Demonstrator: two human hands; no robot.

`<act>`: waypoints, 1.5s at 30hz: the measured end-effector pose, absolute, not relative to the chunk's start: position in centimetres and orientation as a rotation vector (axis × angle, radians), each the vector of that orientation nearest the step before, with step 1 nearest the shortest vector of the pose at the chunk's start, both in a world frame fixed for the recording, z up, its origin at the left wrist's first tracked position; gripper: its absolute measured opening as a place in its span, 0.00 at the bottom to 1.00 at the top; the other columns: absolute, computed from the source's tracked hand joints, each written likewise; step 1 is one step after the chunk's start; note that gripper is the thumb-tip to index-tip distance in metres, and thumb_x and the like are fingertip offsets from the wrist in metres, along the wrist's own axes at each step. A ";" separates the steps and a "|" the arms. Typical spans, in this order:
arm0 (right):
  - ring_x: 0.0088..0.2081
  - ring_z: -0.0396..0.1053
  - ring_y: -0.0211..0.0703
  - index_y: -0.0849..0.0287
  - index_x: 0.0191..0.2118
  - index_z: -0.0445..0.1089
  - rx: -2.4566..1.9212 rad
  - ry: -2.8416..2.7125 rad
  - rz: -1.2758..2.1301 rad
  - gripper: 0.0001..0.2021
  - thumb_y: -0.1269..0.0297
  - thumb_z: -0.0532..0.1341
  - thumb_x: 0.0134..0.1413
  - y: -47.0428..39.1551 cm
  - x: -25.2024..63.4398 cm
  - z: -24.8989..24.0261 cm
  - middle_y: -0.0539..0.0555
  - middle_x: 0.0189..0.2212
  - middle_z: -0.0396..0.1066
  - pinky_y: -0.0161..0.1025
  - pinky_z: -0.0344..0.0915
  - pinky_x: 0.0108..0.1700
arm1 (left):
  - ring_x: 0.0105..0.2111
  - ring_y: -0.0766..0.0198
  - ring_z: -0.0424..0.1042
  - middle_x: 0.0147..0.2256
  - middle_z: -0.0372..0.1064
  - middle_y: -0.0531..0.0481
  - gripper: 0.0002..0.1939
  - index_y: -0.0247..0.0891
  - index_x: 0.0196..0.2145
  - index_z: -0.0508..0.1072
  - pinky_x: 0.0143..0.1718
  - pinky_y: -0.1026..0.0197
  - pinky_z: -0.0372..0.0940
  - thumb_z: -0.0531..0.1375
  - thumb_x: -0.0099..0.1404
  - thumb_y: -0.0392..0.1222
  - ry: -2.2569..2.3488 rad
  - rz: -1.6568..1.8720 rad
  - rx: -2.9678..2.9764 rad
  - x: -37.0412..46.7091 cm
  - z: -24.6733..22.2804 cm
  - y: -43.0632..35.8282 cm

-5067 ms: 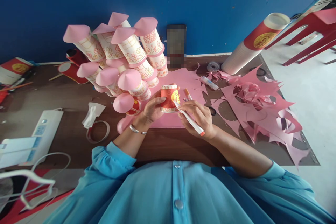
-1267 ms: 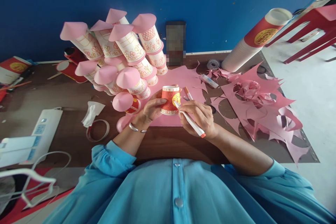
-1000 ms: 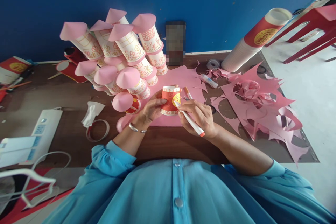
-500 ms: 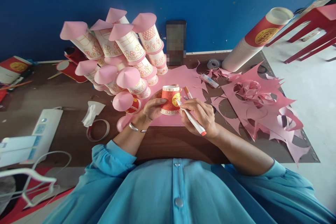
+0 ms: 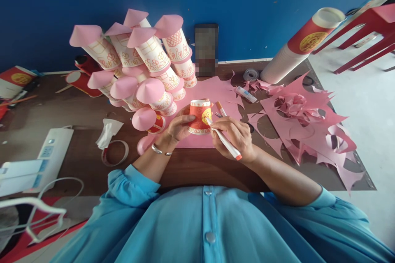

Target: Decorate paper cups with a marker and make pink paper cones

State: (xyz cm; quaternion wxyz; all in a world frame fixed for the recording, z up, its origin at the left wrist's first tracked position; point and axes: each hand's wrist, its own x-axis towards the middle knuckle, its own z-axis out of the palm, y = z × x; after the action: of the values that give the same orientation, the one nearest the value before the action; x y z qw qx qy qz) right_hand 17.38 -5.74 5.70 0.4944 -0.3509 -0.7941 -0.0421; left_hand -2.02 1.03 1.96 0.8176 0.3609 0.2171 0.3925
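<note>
A red paper cup (image 5: 197,118) with a yellow round emblem and white bands is held over the pink paper (image 5: 212,90). My left hand (image 5: 180,126) is wrapped round its left side, the thumb across the front and some fingers hidden behind. In my right hand (image 5: 236,133) is a white marker (image 5: 226,146) with an orange-red end, its tip at the cup beside the emblem. Whether the tip touches the cup I cannot tell. Behind the cup lies another marker (image 5: 221,109) with an orange end. Pink cone-roofed cup towers (image 5: 154,61) with drawn flowers stand to the left.
A tall stack of paper cups (image 5: 285,59) leans at the back right, near pink paper scraps (image 5: 308,127). A phone (image 5: 206,49) rests against the blue wall. A tape roll (image 5: 115,153) and a white power strip (image 5: 54,156) lie left. A glue stick (image 5: 246,94) lies behind my right hand.
Almost nothing differs. The marker tip in my right hand has shifted very slightly down and left at the cup; my left hand keeps its hold.
</note>
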 end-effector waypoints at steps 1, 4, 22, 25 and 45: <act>0.32 0.79 0.43 0.56 0.49 0.68 -0.851 -1.924 -0.102 0.11 0.75 0.62 0.63 -5.7 17.4 5.7 0.53 0.33 0.79 0.38 0.75 0.36 | 0.56 0.40 0.77 0.56 0.78 0.38 0.42 0.39 0.68 0.69 0.53 0.47 0.73 0.70 0.56 0.44 0.461 0.833 0.769 -2.0 2.0 1.0; 0.31 0.78 0.43 0.55 0.48 0.67 -0.865 -1.926 -0.117 0.11 0.75 0.62 0.62 -5.7 17.4 5.8 0.52 0.32 0.79 0.38 0.74 0.33 | 0.57 0.40 0.77 0.56 0.79 0.38 0.41 0.38 0.67 0.70 0.54 0.46 0.73 0.69 0.56 0.44 0.454 0.825 0.769 -2.0 1.9 1.1; 0.31 0.78 0.43 0.55 0.47 0.66 -0.844 -1.934 -0.079 0.11 0.75 0.60 0.62 -6.0 17.1 6.1 0.51 0.31 0.78 0.38 0.75 0.33 | 0.56 0.40 0.77 0.56 0.78 0.38 0.43 0.39 0.67 0.70 0.54 0.46 0.72 0.70 0.54 0.44 0.478 0.847 0.785 -1.8 2.1 1.1; 0.31 0.78 0.42 0.54 0.46 0.67 -0.850 -1.940 -0.067 0.10 0.75 0.60 0.62 -6.0 17.1 6.1 0.50 0.31 0.78 0.38 0.75 0.34 | 0.56 0.39 0.77 0.56 0.78 0.38 0.43 0.39 0.67 0.70 0.55 0.45 0.72 0.71 0.54 0.44 0.486 0.846 0.782 -1.8 2.2 1.1; 0.30 0.78 0.42 0.55 0.47 0.67 -0.871 -1.930 -0.115 0.09 0.74 0.61 0.64 -5.9 17.2 5.9 0.51 0.31 0.78 0.37 0.74 0.33 | 0.56 0.41 0.77 0.56 0.78 0.39 0.42 0.41 0.67 0.70 0.54 0.46 0.72 0.72 0.55 0.45 0.478 0.820 0.810 -1.9 1.8 1.1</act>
State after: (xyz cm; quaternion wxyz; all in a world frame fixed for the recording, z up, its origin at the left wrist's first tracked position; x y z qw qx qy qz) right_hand 17.16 -5.94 5.95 0.4885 -0.3583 -0.7942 -0.0473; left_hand -1.90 1.05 1.77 0.8116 0.3792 0.2238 0.3840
